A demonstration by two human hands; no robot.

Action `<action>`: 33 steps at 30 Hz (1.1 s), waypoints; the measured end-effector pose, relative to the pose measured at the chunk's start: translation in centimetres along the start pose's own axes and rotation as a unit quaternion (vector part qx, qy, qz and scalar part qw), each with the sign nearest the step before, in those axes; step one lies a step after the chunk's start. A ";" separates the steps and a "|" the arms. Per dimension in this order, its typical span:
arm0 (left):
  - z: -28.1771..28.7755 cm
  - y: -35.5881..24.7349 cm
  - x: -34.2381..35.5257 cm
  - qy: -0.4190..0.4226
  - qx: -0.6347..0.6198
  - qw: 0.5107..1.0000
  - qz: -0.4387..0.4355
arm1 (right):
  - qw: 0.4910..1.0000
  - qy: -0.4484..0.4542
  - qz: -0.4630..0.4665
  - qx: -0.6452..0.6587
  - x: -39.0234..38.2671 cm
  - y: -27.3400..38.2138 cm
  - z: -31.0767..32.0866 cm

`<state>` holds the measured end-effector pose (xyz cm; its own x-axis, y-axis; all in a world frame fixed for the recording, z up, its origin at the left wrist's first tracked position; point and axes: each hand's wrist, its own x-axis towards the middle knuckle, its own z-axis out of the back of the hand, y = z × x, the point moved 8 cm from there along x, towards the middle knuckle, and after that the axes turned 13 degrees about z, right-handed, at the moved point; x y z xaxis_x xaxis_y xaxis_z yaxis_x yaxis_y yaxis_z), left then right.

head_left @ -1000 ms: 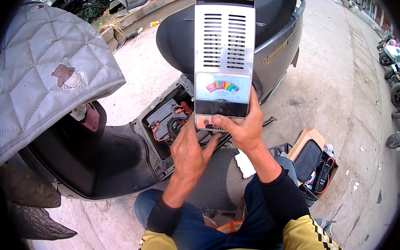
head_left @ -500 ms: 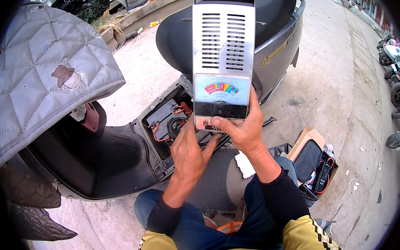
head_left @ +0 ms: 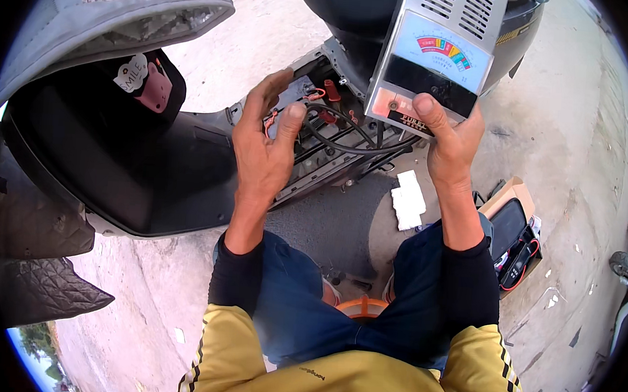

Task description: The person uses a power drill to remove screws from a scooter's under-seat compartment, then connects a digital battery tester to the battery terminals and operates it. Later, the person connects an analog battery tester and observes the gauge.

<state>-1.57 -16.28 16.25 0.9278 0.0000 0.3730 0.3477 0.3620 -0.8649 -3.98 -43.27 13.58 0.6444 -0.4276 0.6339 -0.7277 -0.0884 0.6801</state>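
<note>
A silver battery tester (head_left: 431, 72) with a slotted metal casing and a coloured needle-dial face is gripped at its lower right corner by my right hand (head_left: 455, 148), thumb on its front. Away from the tester, my left hand (head_left: 266, 139) is empty, thumb and fingers apart, above the edge of the scooter's battery compartment (head_left: 316, 153). Inside that compartment sit dark batteries with red wires and a red clamp (head_left: 332, 91). A thick black cable (head_left: 338, 146) loops across the compartment toward the tester's underside.
The scooter's black footboard (head_left: 164, 172) and quilted grey cover (head_left: 189, 9) lie to the left, its seat (head_left: 340, 11) beyond. White paper (head_left: 407, 202) rests near my right knee. At right stands an opened box (head_left: 518, 237) holding a black device and cables.
My left hand has let go of the tester and moved left, fingers spread. My right hand has shifted right with the tester, which is now tilted. The view has also shifted.
</note>
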 end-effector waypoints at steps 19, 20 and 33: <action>-3.6 19.0 0.9 -0.094 -0.104 0.980 0.144 | 0.987 -0.098 -0.051 0.117 0.7 -3.0 1.3; -3.6 19.8 1.4 -0.090 -0.145 0.970 0.172 | 0.986 -0.101 -0.049 0.119 0.7 -2.9 1.4; -2.3 15.9 -2.1 0.283 -0.151 0.895 0.310 | 0.987 -0.059 -0.071 0.130 0.7 -2.6 2.4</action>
<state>2.36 -12.63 0.95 0.8453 -0.3893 -0.3659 -0.3159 0.1881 -0.9300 -2.17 -45.48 11.40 0.7240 -0.4953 0.4801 -0.6770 -0.3769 0.6321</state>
